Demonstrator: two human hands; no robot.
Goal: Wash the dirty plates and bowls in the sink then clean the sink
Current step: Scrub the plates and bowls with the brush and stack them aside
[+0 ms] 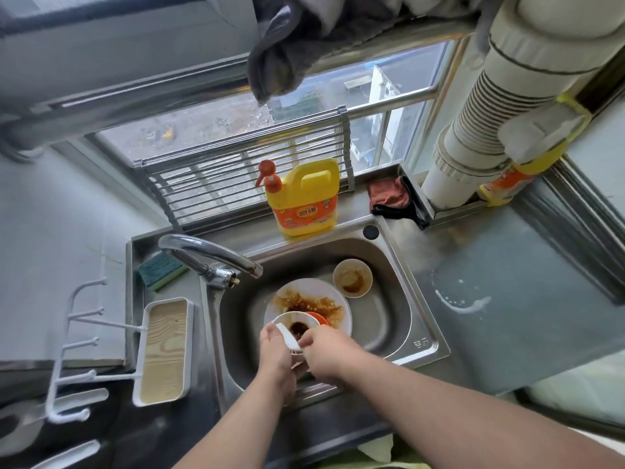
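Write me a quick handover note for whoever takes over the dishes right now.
Left hand: holds the white bowl with dark sauce, over the sink.
Right hand: its grip pinches a white spoon at that bowl.
In the sink: large sauce-smeared plate, an orange bowl on it, a small dirty bowl behind.
Faucet shows no water running. Sponge sits at left, dish soap behind the sink.
Done: nothing looks washed.
Left: wash everything, then clean the sink.
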